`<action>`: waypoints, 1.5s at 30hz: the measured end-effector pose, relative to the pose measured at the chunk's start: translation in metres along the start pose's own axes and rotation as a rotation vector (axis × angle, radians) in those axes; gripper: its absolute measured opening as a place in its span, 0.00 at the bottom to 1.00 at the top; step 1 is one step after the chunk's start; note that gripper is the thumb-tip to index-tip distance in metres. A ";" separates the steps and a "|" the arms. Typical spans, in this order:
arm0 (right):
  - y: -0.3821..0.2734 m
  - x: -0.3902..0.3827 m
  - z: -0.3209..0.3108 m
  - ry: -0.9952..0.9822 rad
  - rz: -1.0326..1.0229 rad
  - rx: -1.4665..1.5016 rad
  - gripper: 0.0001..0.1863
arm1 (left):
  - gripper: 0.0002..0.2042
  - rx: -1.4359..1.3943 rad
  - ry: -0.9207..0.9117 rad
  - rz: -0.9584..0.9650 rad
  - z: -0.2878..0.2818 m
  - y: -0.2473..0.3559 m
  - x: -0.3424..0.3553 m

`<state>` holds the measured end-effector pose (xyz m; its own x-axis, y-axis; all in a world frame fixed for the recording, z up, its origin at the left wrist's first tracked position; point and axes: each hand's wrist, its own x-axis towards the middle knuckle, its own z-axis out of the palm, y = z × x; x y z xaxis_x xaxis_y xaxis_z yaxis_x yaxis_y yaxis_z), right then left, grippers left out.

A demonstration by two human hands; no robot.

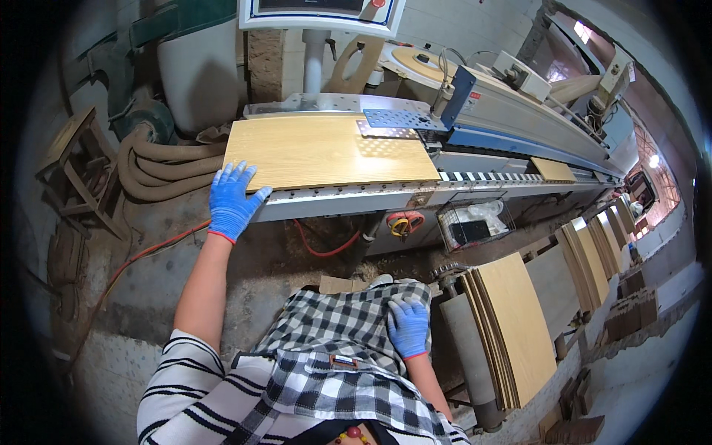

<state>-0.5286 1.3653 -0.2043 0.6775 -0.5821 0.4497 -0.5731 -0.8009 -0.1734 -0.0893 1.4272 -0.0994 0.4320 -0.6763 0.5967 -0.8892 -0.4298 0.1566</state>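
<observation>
A wood-grain panel (311,152) lies flat on the bed of a long edge-banding machine (519,126). On the panel's near left corner rests my left hand (233,196), in a blue knit glove with paler fingertips; its fingers are stretched out on top and the thumb points right along the edge. My right hand (408,326), gloved in blue as well, lies against the black-and-white checked apron (319,322) with its fingers extended and holds nothing. The panel's far right part reaches under a perforated blue plate (400,119) on the machine.
A stack of panels (519,326) sits on a roller conveyor (471,348) to my right, with more stacks (586,259) beyond. Another panel piece (552,170) is farther along the machine. A wire basket (475,226) hangs below the bed. Thick hoses (170,167) and a red hose (152,248) run at left.
</observation>
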 end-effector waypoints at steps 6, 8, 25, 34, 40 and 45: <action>0.004 0.003 0.005 0.000 0.076 0.059 0.14 | 0.29 0.001 -0.014 -0.025 -0.010 -0.002 -0.002; 0.004 0.003 0.003 -0.005 0.062 0.049 0.14 | 0.28 0.000 -0.042 -0.065 -0.015 -0.006 -0.004; 0.003 0.004 0.002 0.003 0.073 0.079 0.13 | 0.21 -0.322 0.031 -0.178 -0.014 -0.046 -0.021; 0.002 0.005 0.000 0.003 0.088 0.094 0.13 | 0.25 -0.340 0.052 -0.242 -0.010 -0.028 -0.014; 0.002 0.006 -0.001 0.043 0.104 0.144 0.12 | 0.32 -0.204 0.081 -0.173 0.015 0.000 -0.001; 0.025 0.005 -0.001 0.203 0.241 0.353 0.10 | 0.29 -0.202 0.195 0.028 0.037 0.033 0.009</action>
<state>-0.5403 1.3426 -0.2062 0.4203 -0.7465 0.5158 -0.4874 -0.6652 -0.5657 -0.1093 1.3843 -0.1181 0.3869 -0.5501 0.7401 -0.9209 -0.2715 0.2796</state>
